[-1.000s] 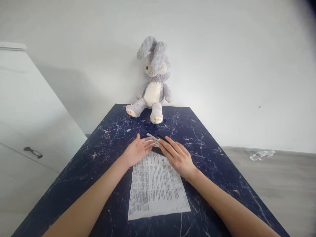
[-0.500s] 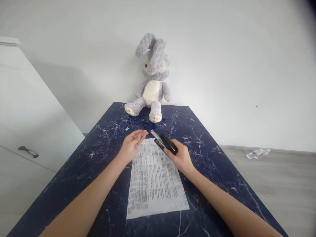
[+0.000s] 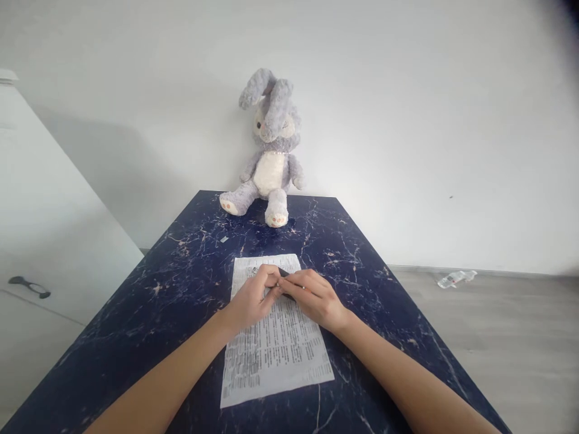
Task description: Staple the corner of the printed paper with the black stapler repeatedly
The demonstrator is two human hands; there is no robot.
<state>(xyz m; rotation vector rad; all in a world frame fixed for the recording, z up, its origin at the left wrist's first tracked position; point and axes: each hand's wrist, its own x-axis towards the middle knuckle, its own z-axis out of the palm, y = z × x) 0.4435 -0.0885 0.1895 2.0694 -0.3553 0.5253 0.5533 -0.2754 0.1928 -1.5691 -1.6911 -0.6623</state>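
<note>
A printed sheet of paper (image 3: 271, 343) lies on the dark blue marbled table (image 3: 181, 289). Both my hands meet above its upper half. My right hand (image 3: 316, 298) is closed round a black stapler (image 3: 284, 273), of which only a dark sliver shows between the fingers. My left hand (image 3: 253, 298) is curled against the stapler's near end, fingertips pinched on it. Whether the left fingers hold anything else is hidden.
A grey and white plush rabbit (image 3: 266, 157) sits at the table's far edge against the white wall. A tiny pale scrap (image 3: 223, 239) lies on the table's left. A white cabinet (image 3: 45, 253) stands left; a plastic bottle (image 3: 455, 278) lies on the floor right.
My hands came together over the paper: the right brought the stapler down and inward, and the left, open palm-up before, has closed onto it. The view shifted slightly right.
</note>
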